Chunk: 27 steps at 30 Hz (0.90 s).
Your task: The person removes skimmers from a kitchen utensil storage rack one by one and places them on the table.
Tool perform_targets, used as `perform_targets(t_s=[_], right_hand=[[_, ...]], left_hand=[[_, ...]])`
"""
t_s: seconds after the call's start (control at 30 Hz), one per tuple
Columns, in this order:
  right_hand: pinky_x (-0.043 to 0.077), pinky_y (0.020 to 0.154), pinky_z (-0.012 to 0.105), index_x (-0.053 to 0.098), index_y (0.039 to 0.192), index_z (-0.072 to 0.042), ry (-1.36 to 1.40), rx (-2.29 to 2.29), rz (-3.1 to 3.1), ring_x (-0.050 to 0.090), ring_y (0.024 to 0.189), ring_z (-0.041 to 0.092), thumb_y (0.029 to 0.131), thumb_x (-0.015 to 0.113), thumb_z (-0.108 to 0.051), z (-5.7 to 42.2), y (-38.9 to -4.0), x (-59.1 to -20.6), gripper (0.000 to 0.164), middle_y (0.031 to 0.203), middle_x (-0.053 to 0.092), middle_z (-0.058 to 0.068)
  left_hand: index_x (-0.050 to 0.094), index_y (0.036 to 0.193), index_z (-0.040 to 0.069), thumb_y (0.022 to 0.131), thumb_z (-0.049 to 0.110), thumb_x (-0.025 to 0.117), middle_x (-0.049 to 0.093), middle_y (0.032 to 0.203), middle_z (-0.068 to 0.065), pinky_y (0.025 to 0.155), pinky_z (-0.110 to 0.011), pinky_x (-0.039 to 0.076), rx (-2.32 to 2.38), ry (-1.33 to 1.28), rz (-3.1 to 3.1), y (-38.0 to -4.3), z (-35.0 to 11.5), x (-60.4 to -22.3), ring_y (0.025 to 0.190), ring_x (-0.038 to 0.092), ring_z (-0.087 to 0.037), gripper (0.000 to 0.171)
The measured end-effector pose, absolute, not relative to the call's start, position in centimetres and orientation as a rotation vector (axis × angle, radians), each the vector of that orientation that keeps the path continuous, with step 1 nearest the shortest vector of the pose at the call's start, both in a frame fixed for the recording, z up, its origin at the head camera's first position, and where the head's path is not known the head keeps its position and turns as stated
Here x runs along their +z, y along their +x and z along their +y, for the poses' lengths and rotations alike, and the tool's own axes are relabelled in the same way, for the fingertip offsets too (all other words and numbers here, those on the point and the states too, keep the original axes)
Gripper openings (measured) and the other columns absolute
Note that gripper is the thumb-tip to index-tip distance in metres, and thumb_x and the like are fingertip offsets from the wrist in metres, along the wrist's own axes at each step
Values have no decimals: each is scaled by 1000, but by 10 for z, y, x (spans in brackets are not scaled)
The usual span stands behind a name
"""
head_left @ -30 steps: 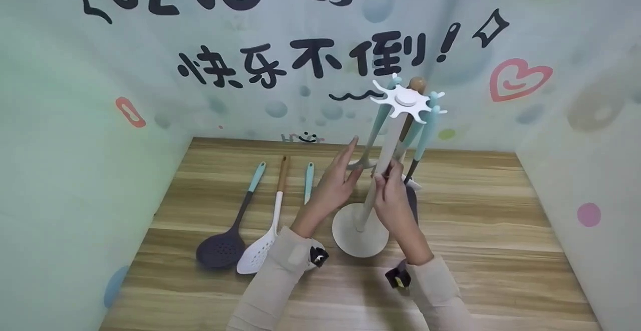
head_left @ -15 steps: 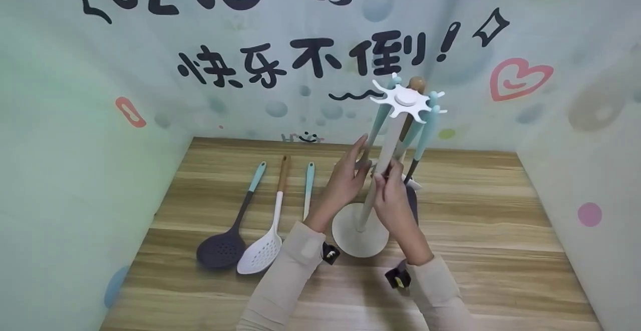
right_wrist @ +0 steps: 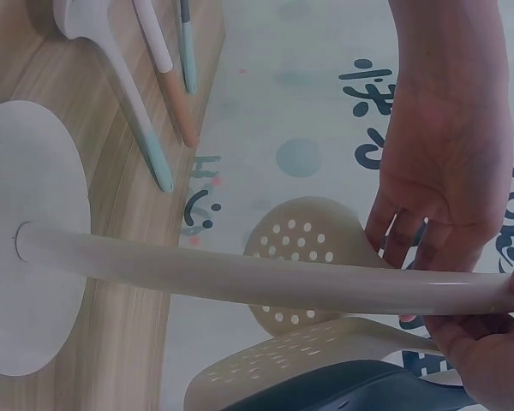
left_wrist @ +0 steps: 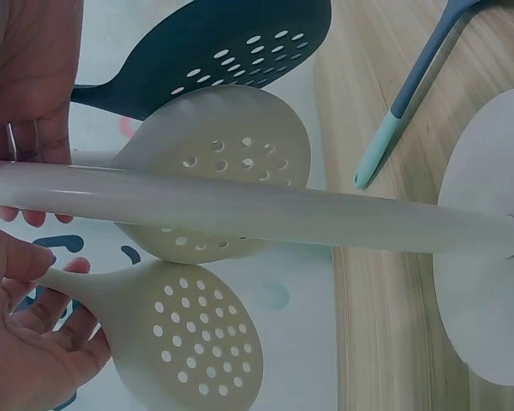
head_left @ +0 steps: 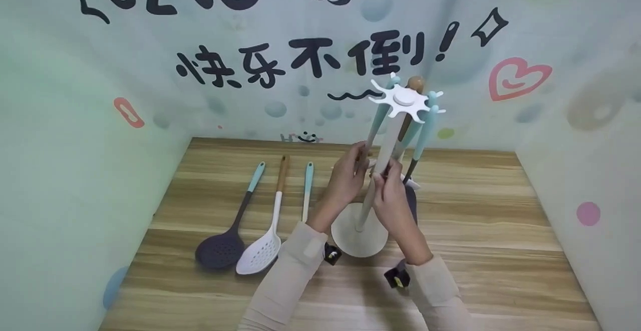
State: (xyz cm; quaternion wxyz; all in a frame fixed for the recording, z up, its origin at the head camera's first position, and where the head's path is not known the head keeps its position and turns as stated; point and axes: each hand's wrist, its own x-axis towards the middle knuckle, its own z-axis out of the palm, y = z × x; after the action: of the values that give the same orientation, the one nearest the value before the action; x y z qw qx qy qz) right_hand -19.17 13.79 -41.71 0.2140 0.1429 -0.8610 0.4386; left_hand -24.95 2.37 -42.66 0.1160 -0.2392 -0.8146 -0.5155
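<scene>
My left hand [head_left: 345,178] pinches the neck of a pale skimmer [left_wrist: 201,342] with a round perforated head, which hangs by a teal handle [head_left: 379,120] at the left of a utensil stand. In the head view the skimmer's head is mostly hidden. My right hand [head_left: 393,201] grips the stand's pale pole [left_wrist: 283,205] about halfway up. A white spoked hook top [head_left: 404,96] crowns this pole, which rises from a round base [head_left: 359,236]. Beyond the pole hang a pale slotted utensil [left_wrist: 231,128] and a dark slotted one [left_wrist: 231,51].
To the left, a dark skimmer [head_left: 220,251], a white slotted turner [head_left: 259,255] with a brown handle, and a teal-handled ladle [right_wrist: 111,51] lie on the wooden table [head_left: 496,251]. A printed backdrop [head_left: 240,110] stands behind the table. My left sleeve covers the ladle's bowl in the head view.
My left hand has moved right to the hanging skimmer, and its spread fingers have closed on the neck. The right hand stays on the pole, and the stand has not moved.
</scene>
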Motion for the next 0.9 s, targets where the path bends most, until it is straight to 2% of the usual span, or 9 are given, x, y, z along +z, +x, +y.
perform_targets(t_s=[0.17,0.37,0.57,0.77,0.9], right_hand=[[48,81,50,23,128,11,399,1231,-2392,54,98,33,100,33,-16,137,-192,-417,39,106,50,23],[48,81,49,24,127,10,402,1218,-2384,55,98,33,99,32,-18,138,-192,-418,41,105,51,23],[49,80,49,23,128,11,401,1192,-2389,55,96,33,100,34,-14,138,-192,-418,39,104,50,23],[50,81,50,24,127,10,407,1186,-2378,56,97,34,99,35,-11,138,-193,-418,36,105,50,24],[49,80,49,25,126,9,415,1182,-2363,55,96,33,99,36,-10,138,-193,-417,34,104,51,23]], left_hand=[[47,122,3,98,8,44,61,106,-14,84,-24,52,-1539,-680,-2368,-248,22,-426,97,61,-20,25],[48,122,2,98,9,43,62,106,-12,84,-24,52,-1573,-695,-2370,-245,20,-422,97,61,-20,25],[48,121,1,99,10,42,61,102,-11,79,-21,53,-1526,-727,-2346,-245,20,-420,93,62,-19,25],[42,130,5,100,15,41,59,112,-11,89,-24,50,-1565,-739,-2329,-241,19,-408,103,60,-19,32],[40,134,7,100,18,41,54,123,-9,96,-25,46,-1581,-742,-2284,-236,19,-392,114,54,-18,35]])
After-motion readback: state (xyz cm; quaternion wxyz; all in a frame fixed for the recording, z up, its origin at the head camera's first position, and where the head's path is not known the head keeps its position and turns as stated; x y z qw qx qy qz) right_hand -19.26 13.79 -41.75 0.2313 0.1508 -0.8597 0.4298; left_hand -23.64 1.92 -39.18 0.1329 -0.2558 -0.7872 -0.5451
